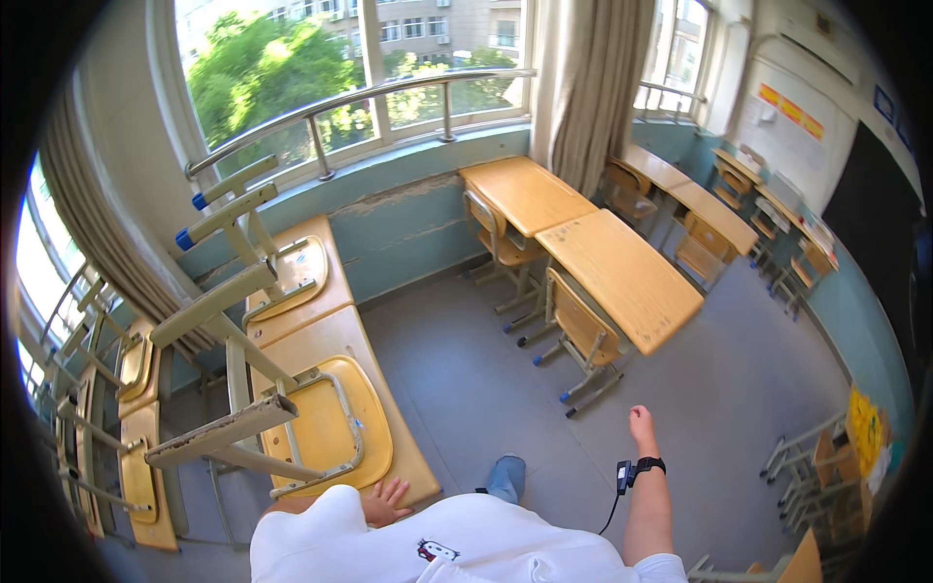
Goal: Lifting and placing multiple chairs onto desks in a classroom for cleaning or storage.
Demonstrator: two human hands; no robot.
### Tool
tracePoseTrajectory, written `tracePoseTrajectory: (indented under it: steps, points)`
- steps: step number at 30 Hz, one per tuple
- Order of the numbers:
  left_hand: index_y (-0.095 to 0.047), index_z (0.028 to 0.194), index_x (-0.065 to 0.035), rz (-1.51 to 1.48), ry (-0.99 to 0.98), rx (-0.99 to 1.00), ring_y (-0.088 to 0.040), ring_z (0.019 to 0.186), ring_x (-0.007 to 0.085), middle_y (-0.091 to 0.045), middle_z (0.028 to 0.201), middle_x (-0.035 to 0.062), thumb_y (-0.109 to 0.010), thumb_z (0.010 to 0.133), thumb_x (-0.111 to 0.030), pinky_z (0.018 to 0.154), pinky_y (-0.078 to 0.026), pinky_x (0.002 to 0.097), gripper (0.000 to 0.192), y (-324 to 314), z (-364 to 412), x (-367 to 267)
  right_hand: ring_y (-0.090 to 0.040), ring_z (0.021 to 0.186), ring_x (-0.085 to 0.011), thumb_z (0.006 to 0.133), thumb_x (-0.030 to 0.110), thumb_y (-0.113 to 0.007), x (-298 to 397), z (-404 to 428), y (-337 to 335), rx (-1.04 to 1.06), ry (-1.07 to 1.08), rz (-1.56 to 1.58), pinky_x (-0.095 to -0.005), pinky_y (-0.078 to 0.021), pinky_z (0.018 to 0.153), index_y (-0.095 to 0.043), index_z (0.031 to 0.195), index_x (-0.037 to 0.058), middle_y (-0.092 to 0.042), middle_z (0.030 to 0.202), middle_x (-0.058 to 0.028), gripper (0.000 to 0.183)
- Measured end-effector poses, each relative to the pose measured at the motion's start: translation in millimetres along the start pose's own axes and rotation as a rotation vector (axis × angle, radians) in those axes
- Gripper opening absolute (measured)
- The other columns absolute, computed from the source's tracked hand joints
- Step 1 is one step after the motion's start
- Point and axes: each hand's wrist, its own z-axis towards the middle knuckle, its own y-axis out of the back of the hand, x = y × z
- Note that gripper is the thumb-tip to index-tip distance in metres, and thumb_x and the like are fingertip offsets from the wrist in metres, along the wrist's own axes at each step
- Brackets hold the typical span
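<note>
My left hand [386,503] rests with its fingers spread on the near corner of a wooden school desk [412,466], beside the seat of an upturned chair [342,423]. That chair lies seat-down on the desktop with its metal legs pointing up and to the left. My right hand [641,421] hangs over the grey floor, its fingers curled in and nothing seen in it. A black strap with a small device and a cable [634,474] is round my right wrist. Another upturned chair [299,273] lies on the adjoining desk nearer the window.
Two joined desks [619,277] stand ahead, with chairs [579,321] tucked at their near side. More desks with upturned chairs [138,452] are on the left. A steel rail [379,91] crosses the window. Stools or chairs with a yellow bag [864,430] stand at the right.
</note>
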Motion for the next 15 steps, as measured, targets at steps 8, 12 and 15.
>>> tracePoseTrajectory:
  steps: [8, 12, 15]
  points:
    - [-0.039, 0.126, -0.0186, 0.077, 0.140, -0.146, -0.003, 0.130, 0.0408, -0.005, 0.142, 0.0191, -0.034, 0.086, -0.040, 0.097, -0.008, 0.0653, 0.046, -37, 13, -4, -0.032, 0.119, -0.0350, 0.071, 0.024, -0.054, 105, 171, -52, 0.337, 0.107, -0.765, -0.0411, -0.0290, 0.099, -0.041, 0.122, 0.0030, -0.039, 0.125, -0.0197, 0.056]
    - [-0.040, 0.125, -0.0137, -0.140, 0.248, 0.226, -0.006, 0.131, 0.0365, -0.007, 0.143, 0.0160, -0.034, 0.087, -0.038, 0.097, -0.007, 0.0657, 0.046, 37, 13, -44, -0.031, 0.120, -0.0322, 0.070, 0.021, -0.058, 136, 218, -82, 0.260, 0.261, -0.831, -0.0443, -0.0312, 0.096, -0.038, 0.121, 0.0035, -0.035, 0.126, -0.0165, 0.058]
    - [-0.024, 0.135, -0.0187, -0.746, 0.815, 0.135, -0.026, 0.124, 0.0410, -0.015, 0.142, 0.0153, -0.058, 0.073, -0.040, 0.102, -0.022, 0.0448, 0.074, 27, 27, -59, -0.037, 0.113, -0.0331, 0.066, 0.020, -0.063, 185, 235, -87, 0.315, 0.310, -0.932, -0.0415, -0.0352, 0.093, -0.045, 0.114, 0.0049, -0.035, 0.124, -0.0183, 0.054]
